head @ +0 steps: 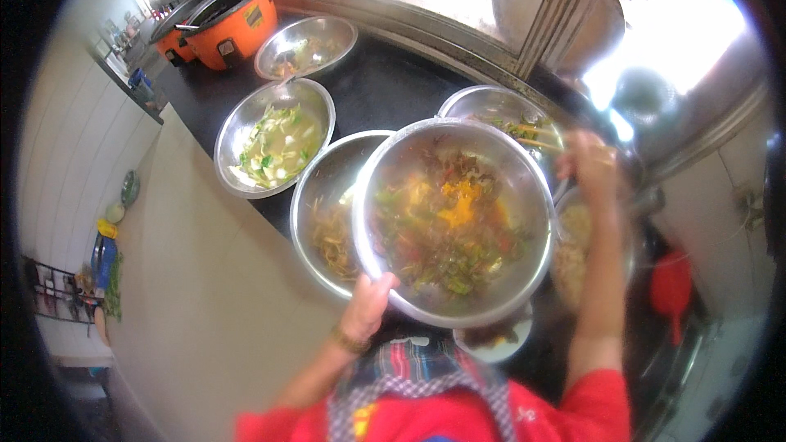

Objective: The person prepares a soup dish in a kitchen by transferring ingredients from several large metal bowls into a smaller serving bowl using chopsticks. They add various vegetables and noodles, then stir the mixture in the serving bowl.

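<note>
My left hand (367, 306) grips the near left rim of a large steel bowl (533, 276) that holds chopped vegetables in broth with an orange-yellow sauce or powder (459, 202) on top. My right hand (588, 162) is closed on a pair of chopsticks (540, 138), whose tips reach over a steel bowl of leafy greens (485, 98) behind the large one. The large bowl overlaps a steel bowl of pale shredded food (334, 239) at its left. A white plate with dark food (502, 347) lies partly under its near edge.
Steel bowls of chopped cabbage in liquid (279, 147) and food remnants (313, 46) stand at the back left, near two orange cookers (230, 31). A metal-framed window (430, 18) borders the black counter. At right are a pale-food container (574, 227) and red ladle-like utensil (671, 285).
</note>
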{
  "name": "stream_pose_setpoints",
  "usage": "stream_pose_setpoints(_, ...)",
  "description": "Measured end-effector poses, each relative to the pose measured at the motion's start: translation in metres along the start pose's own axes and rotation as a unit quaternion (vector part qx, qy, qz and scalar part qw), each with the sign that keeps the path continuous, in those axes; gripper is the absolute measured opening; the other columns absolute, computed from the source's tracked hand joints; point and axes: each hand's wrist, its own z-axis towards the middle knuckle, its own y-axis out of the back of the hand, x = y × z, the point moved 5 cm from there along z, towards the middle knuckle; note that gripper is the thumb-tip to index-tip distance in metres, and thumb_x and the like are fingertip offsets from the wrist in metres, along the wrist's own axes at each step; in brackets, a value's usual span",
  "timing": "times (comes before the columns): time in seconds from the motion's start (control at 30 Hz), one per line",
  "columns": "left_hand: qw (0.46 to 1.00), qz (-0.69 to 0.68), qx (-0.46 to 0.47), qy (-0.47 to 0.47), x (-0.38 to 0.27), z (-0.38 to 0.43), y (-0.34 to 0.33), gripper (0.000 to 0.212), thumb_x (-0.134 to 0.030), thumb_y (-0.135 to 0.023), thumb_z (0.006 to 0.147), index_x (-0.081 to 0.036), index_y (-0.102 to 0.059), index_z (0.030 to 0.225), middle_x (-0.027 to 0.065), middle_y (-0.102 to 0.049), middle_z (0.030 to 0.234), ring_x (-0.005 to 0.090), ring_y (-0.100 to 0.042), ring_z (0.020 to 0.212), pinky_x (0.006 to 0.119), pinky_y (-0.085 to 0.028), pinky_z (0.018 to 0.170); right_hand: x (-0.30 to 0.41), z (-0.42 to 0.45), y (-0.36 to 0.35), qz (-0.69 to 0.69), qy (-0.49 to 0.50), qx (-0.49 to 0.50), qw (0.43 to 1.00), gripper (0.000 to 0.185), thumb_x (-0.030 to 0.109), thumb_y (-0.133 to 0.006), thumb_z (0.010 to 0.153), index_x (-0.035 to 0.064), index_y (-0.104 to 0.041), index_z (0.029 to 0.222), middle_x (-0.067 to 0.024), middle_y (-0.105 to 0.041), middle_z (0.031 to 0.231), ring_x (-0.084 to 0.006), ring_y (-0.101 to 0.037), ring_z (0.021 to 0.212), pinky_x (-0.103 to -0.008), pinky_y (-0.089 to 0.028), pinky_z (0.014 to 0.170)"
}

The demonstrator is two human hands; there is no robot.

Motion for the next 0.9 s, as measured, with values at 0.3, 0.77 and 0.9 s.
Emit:
stream_pose_setpoints(0.3, 0.976, -0.151, -0.043, 0.148, -0.001, -0.002, -0.005, 0.015, -0.011, -0.057, 0.077, 0.004, -0.057, 0.076, 0.0065, -0.056, 0.071, 0.0138, -0.051, 0.067, 0.028, -0.041, 0.062, -0.008, -0.075, -0.094, 0.139, -0.212, 0.274, 0.928, 0.029, 0.022, -0.046, 0.093, -0.0053, -0.052, 0.098, -0.0133, -0.061, 0.063, -0.018, -0.06, 0.048, -0.0254, -0.046, 0.042)
stream_pose_setpoints(0.77, 0.98, -0.149, -0.028, 0.128, 0.008, 0.002, -0.003, 0.015, -0.01, -0.055, 0.078, 0.004, -0.057, 0.074, 0.0043, -0.056, 0.07, 0.0115, -0.05, 0.064, 0.027, -0.04, 0.058, -0.006, -0.039, -0.037, 0.255, -0.093, 0.105, 0.957, 0.022, 0.014, -0.047, 0.089, -0.0041, -0.057, 0.084, -0.0148, -0.062, 0.062, -0.0175, -0.058, 0.045, -0.0242, -0.048, 0.041)
stream_pose_setpoints(0.9, 0.979, -0.156, -0.005, 0.128, 0.007, 0.002, -0.005, 0.009, -0.009, -0.055, 0.077, -0.001, -0.058, 0.078, 0.0017, -0.054, 0.072, 0.0106, -0.05, 0.067, 0.026, -0.038, 0.06, -0.017, -0.008, 0.0, 0.144, -0.046, -0.05, 0.987, 0.023, 0.016, -0.046, 0.091, -0.0025, -0.059, 0.089, -0.0115, -0.062, 0.064, -0.0116, -0.058, 0.047, -0.0217, -0.048, 0.041)
